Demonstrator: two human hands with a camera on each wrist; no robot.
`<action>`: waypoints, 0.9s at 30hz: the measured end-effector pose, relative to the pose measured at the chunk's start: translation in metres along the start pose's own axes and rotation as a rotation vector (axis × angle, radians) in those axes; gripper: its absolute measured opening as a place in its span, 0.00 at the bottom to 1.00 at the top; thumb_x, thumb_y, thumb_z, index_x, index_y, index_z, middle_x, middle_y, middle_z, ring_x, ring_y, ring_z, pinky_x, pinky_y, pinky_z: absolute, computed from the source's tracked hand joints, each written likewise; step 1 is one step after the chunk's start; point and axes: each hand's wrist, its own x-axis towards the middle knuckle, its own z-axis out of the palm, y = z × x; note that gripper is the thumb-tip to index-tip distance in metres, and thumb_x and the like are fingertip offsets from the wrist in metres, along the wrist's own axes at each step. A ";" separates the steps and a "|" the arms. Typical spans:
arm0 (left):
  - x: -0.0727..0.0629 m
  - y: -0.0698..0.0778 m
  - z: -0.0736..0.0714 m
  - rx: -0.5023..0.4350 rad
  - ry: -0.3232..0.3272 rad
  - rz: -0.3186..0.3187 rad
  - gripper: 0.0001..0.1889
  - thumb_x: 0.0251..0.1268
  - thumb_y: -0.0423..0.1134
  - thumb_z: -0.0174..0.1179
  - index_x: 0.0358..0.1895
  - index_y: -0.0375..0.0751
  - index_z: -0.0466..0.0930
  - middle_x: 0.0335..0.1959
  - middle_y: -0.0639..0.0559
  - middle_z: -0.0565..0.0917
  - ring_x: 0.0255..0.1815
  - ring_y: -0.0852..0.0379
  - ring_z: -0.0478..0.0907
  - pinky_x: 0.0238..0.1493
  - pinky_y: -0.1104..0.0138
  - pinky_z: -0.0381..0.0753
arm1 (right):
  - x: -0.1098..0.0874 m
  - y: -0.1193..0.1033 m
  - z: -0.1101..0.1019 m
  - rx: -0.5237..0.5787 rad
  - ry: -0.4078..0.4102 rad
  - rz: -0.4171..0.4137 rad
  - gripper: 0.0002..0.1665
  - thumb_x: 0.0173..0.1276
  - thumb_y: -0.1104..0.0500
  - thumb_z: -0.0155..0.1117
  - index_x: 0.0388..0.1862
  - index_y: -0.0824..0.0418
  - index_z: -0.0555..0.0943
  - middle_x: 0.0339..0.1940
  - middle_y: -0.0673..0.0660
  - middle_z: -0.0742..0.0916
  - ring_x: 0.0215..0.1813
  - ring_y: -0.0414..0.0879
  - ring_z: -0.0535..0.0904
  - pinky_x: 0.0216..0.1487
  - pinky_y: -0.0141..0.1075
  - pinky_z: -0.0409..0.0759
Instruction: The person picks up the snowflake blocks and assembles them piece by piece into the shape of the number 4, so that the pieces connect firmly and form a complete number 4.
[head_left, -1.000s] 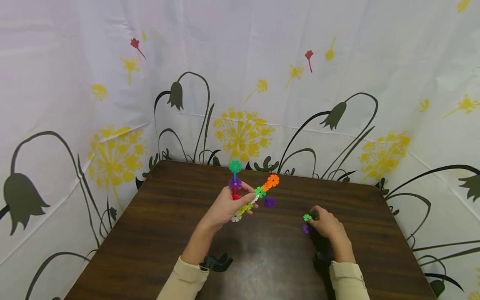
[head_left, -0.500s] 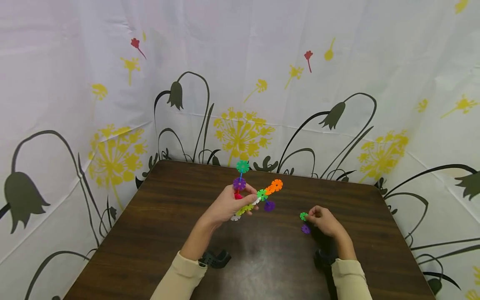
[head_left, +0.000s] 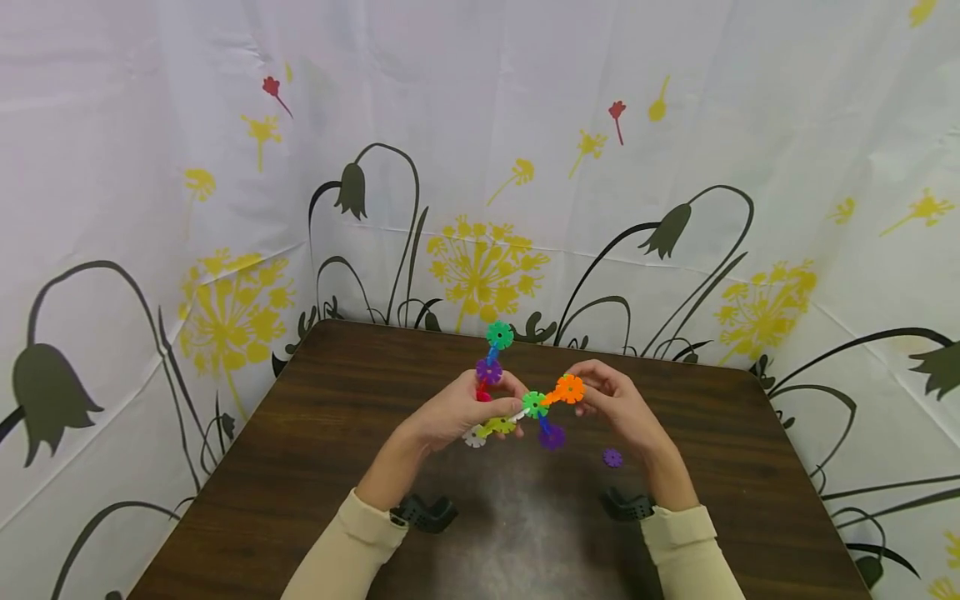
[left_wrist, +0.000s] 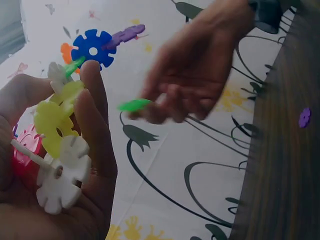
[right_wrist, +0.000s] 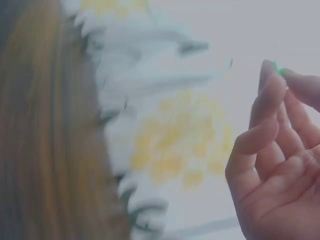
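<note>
My left hand [head_left: 448, 412] grips a branching chain of interlocking flower-shaped plastic discs [head_left: 535, 405] above the table. One arm of it rises through purple to a teal-green disc [head_left: 499, 335]; another runs right to an orange disc [head_left: 570, 389]. In the left wrist view, yellow discs [left_wrist: 52, 125] and a white disc [left_wrist: 65, 175] lie against the fingers, with a blue disc [left_wrist: 93, 50] beyond. My right hand [head_left: 630, 408] pinches a loose green disc [left_wrist: 134, 105] between thumb and fingertip, near the orange end. That disc is mostly hidden in the head view.
A single purple disc [head_left: 612, 457] lies on the brown wooden table [head_left: 315, 467], below the right hand. A white curtain [head_left: 480, 125] with printed flowers stands behind the table and at both sides. Dark wrist mounts [head_left: 426, 514] sit at both wrists.
My right hand has lifted the green disc off the table and carried it up and left to the chain. The left hand has turned the chain slightly and shifted it right.
</note>
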 end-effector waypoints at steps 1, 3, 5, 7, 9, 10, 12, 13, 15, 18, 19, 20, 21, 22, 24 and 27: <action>0.000 0.001 0.000 -0.009 -0.016 0.006 0.11 0.81 0.38 0.63 0.52 0.31 0.82 0.42 0.46 0.85 0.36 0.51 0.91 0.39 0.64 0.89 | 0.003 -0.007 0.007 0.027 -0.029 -0.029 0.12 0.84 0.66 0.57 0.61 0.58 0.80 0.47 0.48 0.90 0.37 0.40 0.84 0.43 0.32 0.87; 0.000 0.003 0.000 -0.017 -0.040 0.008 0.11 0.81 0.38 0.63 0.51 0.31 0.81 0.41 0.46 0.83 0.35 0.51 0.91 0.37 0.67 0.86 | 0.009 -0.020 0.020 0.064 -0.082 -0.069 0.13 0.83 0.68 0.57 0.60 0.58 0.81 0.46 0.48 0.90 0.38 0.39 0.84 0.42 0.31 0.87; -0.001 0.004 0.000 -0.012 -0.060 0.007 0.10 0.81 0.38 0.63 0.50 0.32 0.81 0.40 0.47 0.82 0.35 0.50 0.91 0.34 0.70 0.80 | 0.013 -0.030 0.031 0.081 -0.113 -0.087 0.13 0.82 0.68 0.59 0.59 0.57 0.82 0.44 0.48 0.90 0.38 0.39 0.85 0.42 0.31 0.87; -0.001 0.004 0.000 -0.004 -0.077 0.002 0.10 0.81 0.39 0.62 0.49 0.33 0.81 0.38 0.47 0.81 0.36 0.50 0.92 0.31 0.70 0.72 | 0.017 -0.036 0.040 0.073 -0.127 -0.096 0.12 0.81 0.67 0.61 0.58 0.56 0.83 0.42 0.47 0.90 0.38 0.39 0.85 0.43 0.31 0.87; -0.002 0.005 0.000 0.003 -0.093 -0.003 0.10 0.81 0.41 0.62 0.48 0.34 0.81 0.38 0.46 0.81 0.37 0.50 0.93 0.29 0.69 0.64 | 0.019 -0.040 0.046 0.065 -0.130 -0.096 0.11 0.81 0.65 0.62 0.57 0.54 0.84 0.42 0.46 0.91 0.38 0.39 0.86 0.44 0.31 0.87; -0.002 0.004 0.000 -0.003 -0.102 -0.004 0.11 0.82 0.41 0.62 0.48 0.34 0.81 0.38 0.45 0.81 0.37 0.50 0.93 0.29 0.69 0.65 | 0.019 -0.041 0.049 0.065 -0.129 -0.093 0.11 0.81 0.65 0.62 0.56 0.53 0.84 0.41 0.46 0.91 0.39 0.39 0.86 0.45 0.30 0.87; -0.003 0.003 0.000 -0.015 -0.116 -0.004 0.12 0.82 0.42 0.62 0.49 0.34 0.81 0.39 0.44 0.81 0.38 0.50 0.93 0.30 0.69 0.65 | 0.019 -0.042 0.052 0.082 -0.135 -0.093 0.11 0.82 0.64 0.62 0.55 0.52 0.85 0.42 0.45 0.91 0.39 0.38 0.86 0.45 0.30 0.87; -0.004 0.003 0.000 -0.019 -0.122 -0.003 0.12 0.82 0.42 0.63 0.49 0.34 0.81 0.39 0.44 0.81 0.38 0.51 0.93 0.30 0.69 0.65 | 0.018 -0.041 0.053 0.096 -0.141 -0.094 0.11 0.82 0.63 0.62 0.55 0.51 0.85 0.42 0.46 0.91 0.39 0.38 0.86 0.45 0.30 0.87; -0.004 0.001 0.001 -0.029 -0.129 -0.001 0.12 0.81 0.42 0.63 0.49 0.34 0.80 0.39 0.46 0.81 0.38 0.51 0.93 0.30 0.68 0.66 | 0.018 -0.041 0.054 0.121 -0.158 -0.102 0.10 0.83 0.61 0.62 0.56 0.51 0.86 0.43 0.46 0.90 0.39 0.38 0.86 0.45 0.30 0.87; -0.005 0.000 0.002 -0.051 -0.140 0.000 0.13 0.80 0.43 0.64 0.50 0.34 0.80 0.39 0.50 0.80 0.39 0.50 0.91 0.34 0.69 0.76 | 0.018 -0.043 0.057 0.146 -0.182 -0.109 0.09 0.82 0.57 0.65 0.56 0.50 0.87 0.42 0.46 0.90 0.40 0.38 0.86 0.45 0.29 0.87; -0.006 0.000 0.002 -0.057 -0.143 -0.002 0.14 0.80 0.44 0.64 0.50 0.34 0.80 0.39 0.50 0.80 0.39 0.50 0.91 0.35 0.68 0.78 | 0.018 -0.043 0.058 0.150 -0.188 -0.111 0.09 0.82 0.56 0.65 0.56 0.50 0.87 0.42 0.46 0.90 0.40 0.38 0.86 0.45 0.29 0.87; -0.006 0.000 0.003 -0.060 -0.145 -0.001 0.15 0.79 0.45 0.65 0.51 0.34 0.80 0.40 0.51 0.80 0.39 0.51 0.91 0.36 0.68 0.79 | 0.018 -0.044 0.059 0.154 -0.194 -0.113 0.09 0.82 0.56 0.65 0.56 0.50 0.87 0.42 0.46 0.90 0.40 0.38 0.87 0.45 0.29 0.87; -0.006 0.000 0.003 -0.065 -0.146 -0.001 0.16 0.79 0.46 0.65 0.52 0.34 0.80 0.40 0.51 0.80 0.39 0.51 0.91 0.36 0.69 0.79 | 0.018 -0.045 0.060 0.156 -0.199 -0.115 0.09 0.82 0.57 0.65 0.56 0.49 0.87 0.42 0.46 0.90 0.40 0.39 0.87 0.45 0.29 0.87; -0.006 0.000 0.003 -0.072 -0.149 0.004 0.17 0.79 0.46 0.66 0.52 0.33 0.80 0.41 0.49 0.81 0.39 0.51 0.91 0.37 0.68 0.81 | 0.018 -0.045 0.060 0.155 -0.201 -0.115 0.09 0.82 0.57 0.65 0.55 0.49 0.88 0.42 0.45 0.90 0.39 0.38 0.86 0.44 0.29 0.87; -0.006 -0.002 0.004 -0.090 -0.156 0.014 0.19 0.78 0.47 0.66 0.54 0.32 0.80 0.42 0.48 0.82 0.38 0.51 0.90 0.39 0.67 0.85 | 0.018 -0.046 0.060 0.142 -0.213 -0.127 0.10 0.83 0.59 0.63 0.55 0.48 0.88 0.41 0.45 0.90 0.38 0.37 0.84 0.42 0.28 0.86; -0.006 -0.005 0.005 -0.125 -0.166 0.033 0.19 0.78 0.46 0.66 0.54 0.32 0.80 0.43 0.48 0.82 0.36 0.52 0.90 0.43 0.65 0.89 | 0.018 -0.045 0.058 0.125 -0.250 -0.161 0.12 0.84 0.59 0.60 0.58 0.48 0.87 0.44 0.45 0.89 0.39 0.37 0.83 0.43 0.28 0.85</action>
